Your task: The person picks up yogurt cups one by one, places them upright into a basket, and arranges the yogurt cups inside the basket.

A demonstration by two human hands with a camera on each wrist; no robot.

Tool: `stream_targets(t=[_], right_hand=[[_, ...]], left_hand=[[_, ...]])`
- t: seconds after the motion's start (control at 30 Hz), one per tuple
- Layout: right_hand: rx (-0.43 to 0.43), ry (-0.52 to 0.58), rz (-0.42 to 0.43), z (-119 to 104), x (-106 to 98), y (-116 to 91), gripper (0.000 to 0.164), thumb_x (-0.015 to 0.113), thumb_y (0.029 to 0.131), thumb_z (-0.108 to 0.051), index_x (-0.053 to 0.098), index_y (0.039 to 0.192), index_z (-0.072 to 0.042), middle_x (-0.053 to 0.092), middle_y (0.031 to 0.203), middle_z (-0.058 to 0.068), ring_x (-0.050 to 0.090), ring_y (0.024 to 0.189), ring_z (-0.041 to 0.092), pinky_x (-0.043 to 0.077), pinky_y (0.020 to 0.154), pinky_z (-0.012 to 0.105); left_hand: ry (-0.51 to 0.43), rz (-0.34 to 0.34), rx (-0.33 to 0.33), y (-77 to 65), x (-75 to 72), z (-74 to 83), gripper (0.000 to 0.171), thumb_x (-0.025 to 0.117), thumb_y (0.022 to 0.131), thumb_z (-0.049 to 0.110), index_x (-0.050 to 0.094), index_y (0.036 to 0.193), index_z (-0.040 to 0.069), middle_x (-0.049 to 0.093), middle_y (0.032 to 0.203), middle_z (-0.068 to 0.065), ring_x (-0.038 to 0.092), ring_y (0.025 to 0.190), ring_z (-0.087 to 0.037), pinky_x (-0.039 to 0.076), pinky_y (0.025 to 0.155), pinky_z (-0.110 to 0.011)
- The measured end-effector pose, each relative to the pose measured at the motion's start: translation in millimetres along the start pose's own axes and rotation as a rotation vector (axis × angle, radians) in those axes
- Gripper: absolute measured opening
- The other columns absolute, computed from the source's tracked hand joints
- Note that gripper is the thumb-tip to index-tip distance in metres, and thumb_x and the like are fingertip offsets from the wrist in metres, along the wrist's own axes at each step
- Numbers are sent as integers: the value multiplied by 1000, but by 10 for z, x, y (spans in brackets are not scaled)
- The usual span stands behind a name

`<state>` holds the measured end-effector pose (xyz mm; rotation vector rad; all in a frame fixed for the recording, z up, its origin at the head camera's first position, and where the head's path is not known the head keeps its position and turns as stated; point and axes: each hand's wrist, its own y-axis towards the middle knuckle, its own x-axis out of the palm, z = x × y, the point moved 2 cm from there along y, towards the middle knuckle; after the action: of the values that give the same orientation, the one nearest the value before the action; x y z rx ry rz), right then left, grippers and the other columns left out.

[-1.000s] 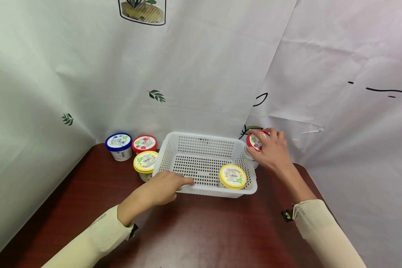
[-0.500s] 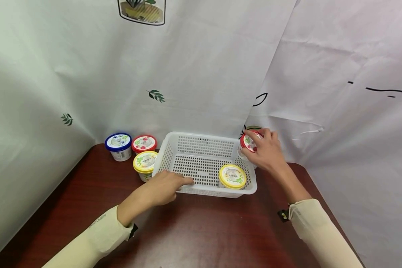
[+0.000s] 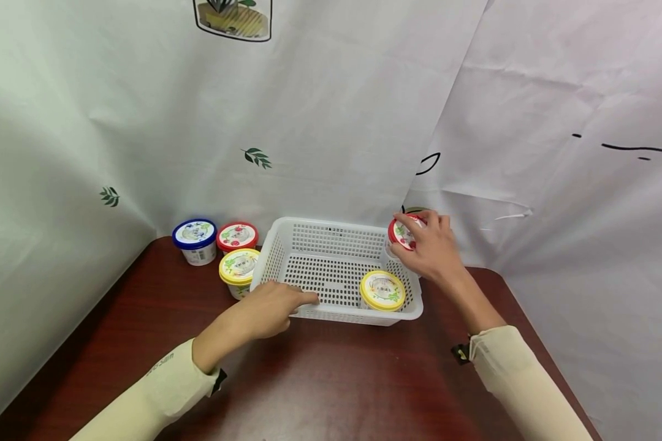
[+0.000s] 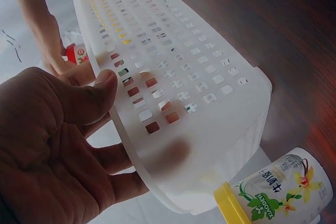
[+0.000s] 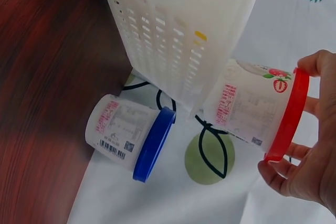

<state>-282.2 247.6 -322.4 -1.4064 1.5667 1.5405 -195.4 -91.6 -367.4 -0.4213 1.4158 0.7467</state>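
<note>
A white perforated plastic basket [image 3: 342, 313] stands on the table. My left hand [image 3: 273, 308] grips its near rim at the left, thumb outside and fingers over the inner side in the left wrist view. By its red lid, my right hand [image 3: 434, 250] holds a strawberry-printed yogurt tub [image 5: 252, 103], raised at the basket's back right corner. Inside the basket at the right sits a yellow-lidded tub [image 3: 383, 291]. Below the held tub, a blue-lidded tub [image 5: 126, 132] stands beside the basket's right end, hidden behind the right hand in the head view.
Left of the basket stand a blue-lidded tub [image 3: 195, 240], a red-lidded tub [image 3: 238, 236] and another yellow-lidded tub [image 3: 238, 269] close against the basket's side. A white printed curtain [image 3: 336, 122] hangs along the back of the dark red table [image 3: 353, 380].
My right hand has moved left with the red-lidded tub, from right of the basket to over its back right corner. The left hand and basket have stayed put.
</note>
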Motion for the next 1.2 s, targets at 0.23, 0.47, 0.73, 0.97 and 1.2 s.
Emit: stream_targets(t=[0.23, 0.47, 0.73, 0.97, 1.2], right_hand=[[-40, 12, 6, -46, 49, 27, 73, 71, 94, -50, 60, 162, -28, 46, 158, 31, 42, 139, 54, 44, 108, 69], [-49, 26, -7, -88, 91, 28, 72, 73, 95, -49, 60, 162, -28, 46, 158, 32, 39, 143, 53, 44, 111, 70], [-49, 46, -45, -110, 158, 25, 73, 74, 97, -49, 59, 164, -26, 44, 157, 31, 39, 139, 52, 45, 109, 68], [-40, 64, -78, -109, 217, 14, 75, 74, 98, -53, 56, 166, -26, 43, 161, 32, 39, 142, 52, 48, 109, 70], [-22, 89, -133, -79, 277, 16, 75, 73, 101, -53, 53, 168, -28, 41, 163, 29, 37, 145, 51, 49, 108, 73]], left_hand=[[24, 4, 14, 3, 19, -8, 52, 77, 85, -8, 77, 126, 24, 80, 95, 2, 73, 86, -16, 57, 74, -38], [19, 0, 8, 2, 20, -6, 52, 77, 86, -8, 77, 127, 24, 81, 96, 2, 74, 87, -17, 58, 75, -38], [25, 1, 9, 1, 16, -2, 52, 77, 87, -8, 77, 128, 24, 82, 98, 1, 74, 87, -16, 58, 75, -38], [21, -2, 5, 0, 14, -2, 52, 77, 86, -8, 77, 128, 23, 83, 99, 1, 75, 89, -17, 59, 76, -38], [22, 1, 5, 0, 7, 4, 52, 76, 87, -8, 78, 129, 22, 84, 102, 0, 76, 90, -18, 60, 77, -40]])
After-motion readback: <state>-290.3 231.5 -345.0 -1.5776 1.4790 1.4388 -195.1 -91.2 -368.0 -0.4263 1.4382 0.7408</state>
